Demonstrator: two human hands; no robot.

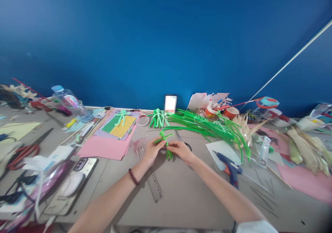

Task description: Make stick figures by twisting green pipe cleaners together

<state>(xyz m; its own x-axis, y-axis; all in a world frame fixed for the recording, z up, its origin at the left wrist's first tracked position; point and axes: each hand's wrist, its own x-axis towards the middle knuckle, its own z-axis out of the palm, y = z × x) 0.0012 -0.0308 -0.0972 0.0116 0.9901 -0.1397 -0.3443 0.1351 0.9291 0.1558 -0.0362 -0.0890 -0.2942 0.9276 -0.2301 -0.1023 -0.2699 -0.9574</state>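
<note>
Between my hands, above the middle of the table, is a small green pipe-cleaner figure [169,154] with a round head, thin arms and several strands hanging at its lower end. My left hand [153,150] pinches it from the left side, a dark bead bracelet on the wrist. On the right side, the fingers of my right hand [181,150] are closed on its middle. A clear ruler [155,186] lies below my left hand. Behind the hands, pale and dark green figures [158,118] lean near the wall, and another light green figure [121,117] lies on coloured sheets.
Green pipe cleaners [204,124] spread behind my right hand. Scissors [187,145] lie partly hidden beside it. A blue glue gun [230,167] rests on the right near corn husks [308,150]. Pink paper [106,146], a phone [61,198], a bottle [70,99] and red-handled scissors [24,155] are left.
</note>
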